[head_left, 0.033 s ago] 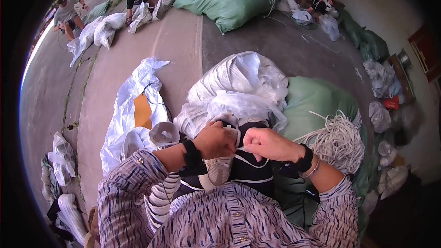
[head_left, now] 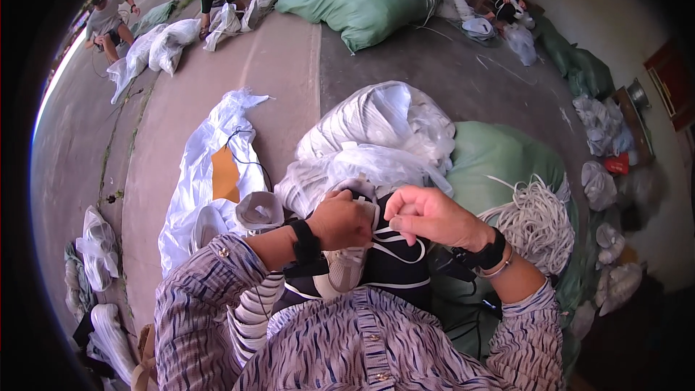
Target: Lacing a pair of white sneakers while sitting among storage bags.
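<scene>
A beige and white sneaker (head_left: 346, 272) rests on my lap against dark trousers, its toe toward me. My left hand (head_left: 339, 221) is closed around its upper near the opening, where the fingers hide part of the lacing. A thin white shoelace (head_left: 397, 256) comes out beside those fingers and loops over my right thigh. To the right of the shoe, my right hand (head_left: 434, 221) is raised with curled fingers. The lace runs up under this hand and seems pinched in it, though the exact grip is partly hidden.
Close by on the right are a green sack (head_left: 499, 150) and a heap of white laces (head_left: 534, 223). Ahead lies a clear plastic bag (head_left: 376, 127) of pale items. At left, more shoes (head_left: 259, 211) sit by a white sack (head_left: 195, 166). Several people work farther off.
My right hand has moved slightly right and away from my left hand, turning a little. The lace loop on my thigh has shifted. My left hand and the sneaker stay put.
</scene>
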`<state>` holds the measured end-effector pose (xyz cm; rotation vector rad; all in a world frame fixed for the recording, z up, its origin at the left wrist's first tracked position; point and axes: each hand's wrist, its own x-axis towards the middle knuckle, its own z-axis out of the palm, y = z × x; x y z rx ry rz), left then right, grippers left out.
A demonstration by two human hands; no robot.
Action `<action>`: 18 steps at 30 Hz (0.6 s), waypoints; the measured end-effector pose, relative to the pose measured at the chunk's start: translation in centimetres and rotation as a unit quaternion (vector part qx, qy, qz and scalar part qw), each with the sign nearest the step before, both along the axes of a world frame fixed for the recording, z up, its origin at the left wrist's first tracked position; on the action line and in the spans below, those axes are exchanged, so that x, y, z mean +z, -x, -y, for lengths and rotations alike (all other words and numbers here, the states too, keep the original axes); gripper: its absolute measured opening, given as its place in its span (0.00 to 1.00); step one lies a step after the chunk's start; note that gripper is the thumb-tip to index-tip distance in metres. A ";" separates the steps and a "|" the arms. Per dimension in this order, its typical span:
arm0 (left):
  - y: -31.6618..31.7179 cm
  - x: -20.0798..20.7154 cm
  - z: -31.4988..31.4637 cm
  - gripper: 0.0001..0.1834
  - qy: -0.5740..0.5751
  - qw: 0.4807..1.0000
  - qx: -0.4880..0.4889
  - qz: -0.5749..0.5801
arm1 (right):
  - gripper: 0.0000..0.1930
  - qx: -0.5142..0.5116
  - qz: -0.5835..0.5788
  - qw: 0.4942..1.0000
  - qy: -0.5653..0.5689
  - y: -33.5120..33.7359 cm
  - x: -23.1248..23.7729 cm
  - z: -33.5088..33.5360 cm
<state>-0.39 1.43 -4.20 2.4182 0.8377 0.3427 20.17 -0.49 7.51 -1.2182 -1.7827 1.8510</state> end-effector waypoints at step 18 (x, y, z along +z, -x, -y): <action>5.4 3.2 -1.7 0.11 -0.080 0.993 -0.068 -0.046 | 0.05 -0.175 0.231 0.855 -0.429 -4.3 -3.1 1.3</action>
